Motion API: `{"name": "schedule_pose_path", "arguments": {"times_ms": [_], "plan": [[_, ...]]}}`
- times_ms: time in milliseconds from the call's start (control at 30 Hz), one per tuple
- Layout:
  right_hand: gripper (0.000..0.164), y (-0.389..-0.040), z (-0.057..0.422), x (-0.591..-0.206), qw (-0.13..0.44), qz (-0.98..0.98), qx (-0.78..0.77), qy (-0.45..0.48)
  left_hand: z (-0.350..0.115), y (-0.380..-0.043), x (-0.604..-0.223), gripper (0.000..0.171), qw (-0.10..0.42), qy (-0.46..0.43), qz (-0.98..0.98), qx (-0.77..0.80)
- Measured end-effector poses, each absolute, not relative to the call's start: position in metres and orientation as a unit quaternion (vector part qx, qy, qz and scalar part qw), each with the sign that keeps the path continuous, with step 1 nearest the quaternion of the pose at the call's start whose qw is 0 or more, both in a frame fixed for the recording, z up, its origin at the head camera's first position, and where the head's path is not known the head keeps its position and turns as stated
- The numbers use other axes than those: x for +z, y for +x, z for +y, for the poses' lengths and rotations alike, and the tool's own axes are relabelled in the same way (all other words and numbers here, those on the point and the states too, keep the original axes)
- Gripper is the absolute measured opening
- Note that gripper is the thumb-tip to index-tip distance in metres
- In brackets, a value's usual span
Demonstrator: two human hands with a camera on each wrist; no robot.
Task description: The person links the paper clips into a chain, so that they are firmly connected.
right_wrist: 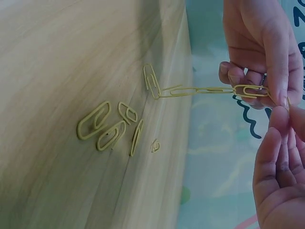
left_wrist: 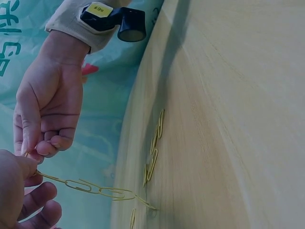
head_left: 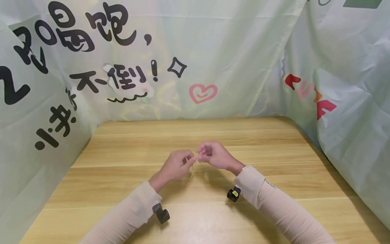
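Note:
Over the middle of the table, my left hand (head_left: 175,165) and right hand (head_left: 217,156) meet fingertip to fingertip. A chain of yellow paper clips (right_wrist: 209,89) hangs from the thumb and finger of my left hand, its lower end down by the tabletop. My right hand (right_wrist: 276,176) pinches a yellow paper clip (right_wrist: 289,102) against the chain's top end; the fingers hide most of this clip. Below the hands, several loose yellow paper clips (right_wrist: 97,119) lie on the wood, just to the right of the chain's low end in the head view.
The wooden table (head_left: 122,139) is bordered by pale printed curtains (head_left: 243,51) at the back and both sides. Small black cameras (head_left: 161,214) stick out from both wrists, low over the tabletop.

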State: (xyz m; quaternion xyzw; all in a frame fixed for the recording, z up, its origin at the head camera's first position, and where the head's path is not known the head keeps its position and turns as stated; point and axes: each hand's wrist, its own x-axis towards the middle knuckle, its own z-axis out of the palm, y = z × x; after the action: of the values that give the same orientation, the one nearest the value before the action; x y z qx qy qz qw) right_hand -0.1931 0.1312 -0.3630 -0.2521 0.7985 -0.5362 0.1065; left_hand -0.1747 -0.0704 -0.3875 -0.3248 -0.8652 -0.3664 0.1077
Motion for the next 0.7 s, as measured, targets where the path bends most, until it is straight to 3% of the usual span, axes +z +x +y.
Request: {"name": "schedule_pose_path", "arguments": {"times_ms": [700], "plan": [[0.019,-0.1922,0.1289,-0.3578,0.099,0.786,-0.567,-0.227,-0.071,-0.1747,-0.3842,0.013,0.124,-0.33,-0.856,-0.377]]}}
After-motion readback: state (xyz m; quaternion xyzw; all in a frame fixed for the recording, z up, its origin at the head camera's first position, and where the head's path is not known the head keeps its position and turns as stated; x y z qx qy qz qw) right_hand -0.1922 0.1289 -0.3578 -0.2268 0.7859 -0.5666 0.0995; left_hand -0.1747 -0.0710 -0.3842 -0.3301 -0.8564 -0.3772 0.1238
